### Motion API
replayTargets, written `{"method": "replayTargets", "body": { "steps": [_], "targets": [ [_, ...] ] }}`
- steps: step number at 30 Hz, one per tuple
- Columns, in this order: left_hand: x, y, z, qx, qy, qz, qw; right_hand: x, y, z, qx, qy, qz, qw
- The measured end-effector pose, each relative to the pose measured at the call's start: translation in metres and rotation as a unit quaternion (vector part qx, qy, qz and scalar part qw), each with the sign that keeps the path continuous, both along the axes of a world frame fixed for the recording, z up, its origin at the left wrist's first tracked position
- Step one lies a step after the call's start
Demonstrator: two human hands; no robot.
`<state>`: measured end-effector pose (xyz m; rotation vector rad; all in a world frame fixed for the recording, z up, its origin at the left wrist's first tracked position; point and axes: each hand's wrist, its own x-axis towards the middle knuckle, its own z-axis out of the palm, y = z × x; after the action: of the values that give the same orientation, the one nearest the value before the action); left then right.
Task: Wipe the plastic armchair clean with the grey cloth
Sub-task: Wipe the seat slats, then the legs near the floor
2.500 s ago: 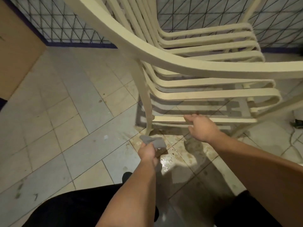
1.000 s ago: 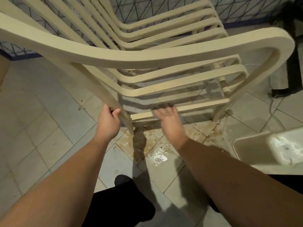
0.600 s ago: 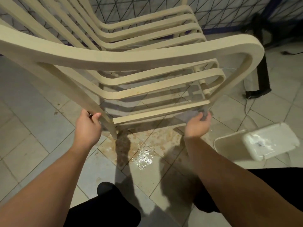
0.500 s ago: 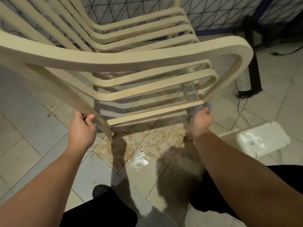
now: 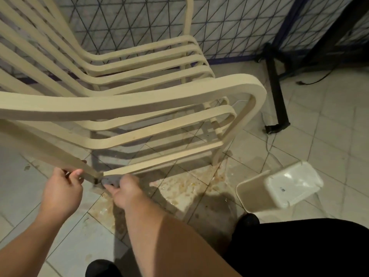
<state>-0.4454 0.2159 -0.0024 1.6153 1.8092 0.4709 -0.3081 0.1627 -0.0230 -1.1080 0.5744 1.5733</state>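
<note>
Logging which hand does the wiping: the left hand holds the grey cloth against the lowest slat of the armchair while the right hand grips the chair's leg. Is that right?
Not quite: the hands are swapped. The head view shows the right hand holding the grey cloth against the near end of the lowest slat of the armchair, while the left hand grips the chair's leg.
</note>
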Motion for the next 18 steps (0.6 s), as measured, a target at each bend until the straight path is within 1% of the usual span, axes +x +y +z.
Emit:
{"method": "replayTargets", "body": {
  "steps": [1, 2, 3, 4, 5, 6, 7, 9, 12, 15, 16, 17, 18],
  "targets": [
    [-0.003, 0.001, -0.003, 0.001, -0.002, -0.002, 1.0, 0.01, -0.004, 0.001, 0.012, 0.051, -0.044, 0.998],
    [-0.004, 0.002, -0.003, -0.003, 0.004, -0.003, 1.0, 0.026, -0.007, -0.002, -0.007, 0.068, -0.075, 0.995],
    [-0.004, 0.002, -0.002, -0.001, 0.007, -0.003, 1.0, 0.048, -0.012, 0.002, -0.073, 0.05, -0.077, 0.993],
    [-0.001, 0.0, 0.004, -0.004, 0.009, -0.004, 1.0, 0.07, -0.019, 0.006, -0.139, -0.052, -0.039, 0.988],
    [0.002, -0.001, 0.007, -0.006, 0.006, -0.005, 1.0, 0.095, -0.034, 0.014, -0.152, -0.172, 0.016, 0.973],
    [0.005, -0.004, 0.014, -0.008, 0.005, -0.007, 1.0, 0.119, -0.045, 0.008, -0.148, -0.289, 0.054, 0.944],
    [0.009, -0.006, 0.02, -0.008, 0.005, -0.01, 1.0, 0.143, -0.06, 0.008, -0.124, -0.333, 0.06, 0.933],
    [0.014, -0.011, 0.034, -0.008, 0.009, -0.025, 1.0, 0.19, -0.08, 0.008, -0.096, -0.36, 0.006, 0.928],
    [0.02, -0.023, 0.06, -0.015, -0.015, -0.016, 1.0, 0.25, -0.105, 0.029, -0.104, -0.403, -0.047, 0.908],
    [0.018, -0.03, 0.081, -0.006, -0.062, -0.002, 0.998, 0.276, -0.115, 0.041, -0.088, -0.42, -0.143, 0.892],
    [0.015, -0.031, 0.087, -0.001, -0.076, -0.002, 0.997, 0.28, -0.115, 0.037, -0.088, -0.419, -0.155, 0.89],
    [0.012, -0.03, 0.092, 0.006, -0.085, -0.002, 0.996, 0.283, -0.115, 0.033, -0.075, -0.403, -0.163, 0.898],
    [0.011, -0.031, 0.098, 0.011, -0.089, -0.002, 0.996, 0.297, -0.109, 0.005, -0.06, -0.397, -0.166, 0.901]
  ]
}}
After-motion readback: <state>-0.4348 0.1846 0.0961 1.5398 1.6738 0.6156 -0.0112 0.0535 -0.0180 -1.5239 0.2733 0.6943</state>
